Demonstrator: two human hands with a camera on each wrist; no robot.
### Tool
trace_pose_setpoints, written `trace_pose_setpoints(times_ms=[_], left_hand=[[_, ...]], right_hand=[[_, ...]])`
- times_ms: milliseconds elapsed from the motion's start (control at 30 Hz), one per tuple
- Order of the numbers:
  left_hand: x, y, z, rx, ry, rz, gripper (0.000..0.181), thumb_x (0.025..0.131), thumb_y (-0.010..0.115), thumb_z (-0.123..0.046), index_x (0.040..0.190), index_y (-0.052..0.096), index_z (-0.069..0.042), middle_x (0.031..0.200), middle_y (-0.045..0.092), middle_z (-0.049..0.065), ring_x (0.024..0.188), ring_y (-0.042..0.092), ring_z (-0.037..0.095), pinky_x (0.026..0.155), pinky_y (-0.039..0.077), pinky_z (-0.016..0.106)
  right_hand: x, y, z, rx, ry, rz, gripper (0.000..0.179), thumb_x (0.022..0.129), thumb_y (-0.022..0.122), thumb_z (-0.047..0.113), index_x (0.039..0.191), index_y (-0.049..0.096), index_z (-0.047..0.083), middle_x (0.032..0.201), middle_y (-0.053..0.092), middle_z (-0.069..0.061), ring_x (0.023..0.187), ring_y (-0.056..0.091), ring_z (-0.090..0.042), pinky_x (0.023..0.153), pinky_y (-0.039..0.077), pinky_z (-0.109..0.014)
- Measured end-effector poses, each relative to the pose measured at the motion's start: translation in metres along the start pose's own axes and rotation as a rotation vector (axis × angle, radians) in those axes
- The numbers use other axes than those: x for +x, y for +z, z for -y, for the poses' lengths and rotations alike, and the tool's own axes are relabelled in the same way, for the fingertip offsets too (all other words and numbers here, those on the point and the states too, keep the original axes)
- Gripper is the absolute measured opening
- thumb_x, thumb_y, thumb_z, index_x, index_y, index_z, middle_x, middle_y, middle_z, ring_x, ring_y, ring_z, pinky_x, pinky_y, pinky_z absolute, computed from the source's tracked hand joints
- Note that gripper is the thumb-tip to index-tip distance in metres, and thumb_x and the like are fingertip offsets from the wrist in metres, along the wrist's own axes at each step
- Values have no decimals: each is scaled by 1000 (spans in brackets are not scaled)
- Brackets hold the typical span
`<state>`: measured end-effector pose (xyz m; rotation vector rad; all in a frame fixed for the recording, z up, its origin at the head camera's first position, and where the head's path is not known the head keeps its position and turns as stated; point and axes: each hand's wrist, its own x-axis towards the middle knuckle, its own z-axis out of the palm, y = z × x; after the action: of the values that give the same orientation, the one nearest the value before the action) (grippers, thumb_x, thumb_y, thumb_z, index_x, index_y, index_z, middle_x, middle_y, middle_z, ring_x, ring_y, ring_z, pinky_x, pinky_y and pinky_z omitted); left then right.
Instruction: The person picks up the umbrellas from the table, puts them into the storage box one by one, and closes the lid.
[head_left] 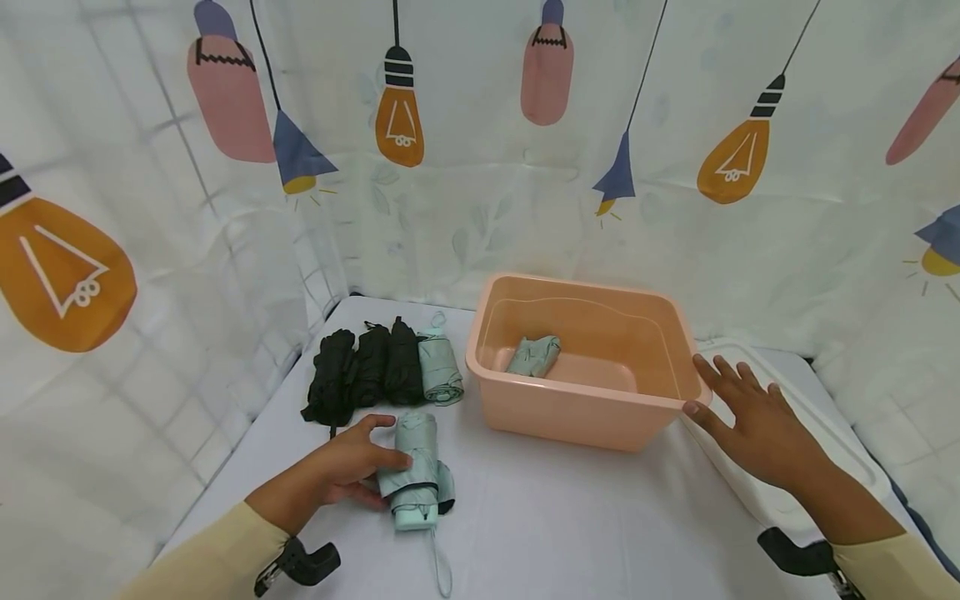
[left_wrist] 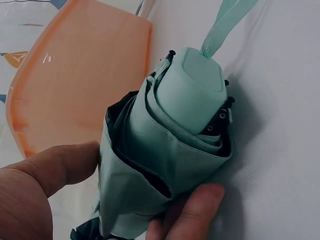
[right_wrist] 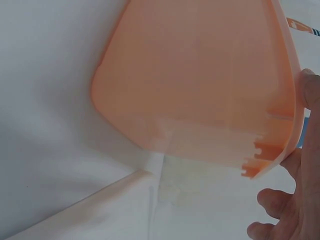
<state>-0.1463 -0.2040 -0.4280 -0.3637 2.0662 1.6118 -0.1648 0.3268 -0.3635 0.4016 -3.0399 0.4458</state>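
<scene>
A mint-green folding umbrella lies on the table in the head view, its handle and wrist strap toward me. My left hand grips it from the left side; the left wrist view shows thumb and fingers around the loosely wrapped canopy, below the pale handle. On the right, my right hand spreads its fingers and touches the near right corner of the peach plastic bin. Inside the bin sits a folded grey-green bundle.
Three black folded umbrellas and another mint umbrella stand in a row left of the bin. A white lid lies beneath my right hand, beside the bin. A patterned curtain hangs behind the white table.
</scene>
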Motion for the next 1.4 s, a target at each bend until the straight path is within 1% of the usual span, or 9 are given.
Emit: trace_pose_setpoints(times_ms=[133, 300, 400, 633, 833, 967, 1133, 1400], left_hand=[[0, 3, -3, 1, 0, 2, 87, 87, 82, -13, 154, 28, -7, 127, 53, 32, 103, 63, 38, 68, 60, 56], [2, 7, -3, 11, -22, 1, 84, 87, 81, -13, 152, 30, 3, 123, 55, 30, 103, 63, 37, 71, 60, 55], [2, 9, -3, 13, -32, 3, 83, 87, 81, -13, 151, 31, 6, 124, 55, 30, 105, 63, 37, 72, 60, 55], [4, 13, -4, 7, -26, -1, 82, 86, 83, -14, 150, 34, 1, 126, 53, 29, 104, 62, 36, 73, 60, 53], [6, 15, -4, 12, -8, 2, 81, 86, 83, -13, 149, 35, 0, 124, 55, 28, 102, 64, 35, 74, 60, 52], [10, 16, -1, 2, -5, 3, 86, 84, 85, -13, 151, 33, -1, 119, 58, 25, 98, 66, 32, 73, 60, 50], [14, 18, 2, -20, -2, 11, 92, 84, 85, -14, 154, 27, -3, 120, 58, 25, 98, 67, 32, 72, 60, 52], [16, 23, 1, -62, -10, 36, 90, 85, 84, -11, 154, 28, 0, 122, 57, 28, 101, 67, 36, 73, 60, 54]], right_hand=[[0, -2, 0, 2, -1, 2, 77, 107, 46, 54, 166, 12, 18, 163, 19, -30, 148, 6, -57, 112, -5, -75], [0, -1, 2, 1, 3, 2, 78, 106, 46, 54, 166, 12, 18, 163, 19, -30, 148, 6, -58, 111, -4, -75], [0, -1, 2, 5, -2, -4, 77, 106, 47, 54, 166, 13, 18, 163, 19, -30, 148, 6, -57, 111, -4, -76], [0, 0, 1, 3, -1, -11, 78, 106, 47, 54, 166, 12, 18, 163, 19, -30, 148, 5, -57, 112, -5, -74], [1, 1, 0, 4, 10, -1, 78, 106, 46, 55, 166, 12, 18, 163, 19, -31, 148, 4, -57, 112, -7, -74], [1, 1, 0, 4, 13, -2, 78, 106, 46, 55, 166, 12, 19, 163, 19, -31, 148, 4, -57, 112, -7, -74], [1, 1, 1, -3, 13, -7, 78, 106, 46, 55, 166, 12, 19, 163, 18, -30, 148, 5, -57, 112, -7, -74], [1, 1, 1, -4, 19, 2, 78, 106, 45, 55, 166, 12, 19, 163, 18, -30, 148, 6, -58, 112, -6, -75]])
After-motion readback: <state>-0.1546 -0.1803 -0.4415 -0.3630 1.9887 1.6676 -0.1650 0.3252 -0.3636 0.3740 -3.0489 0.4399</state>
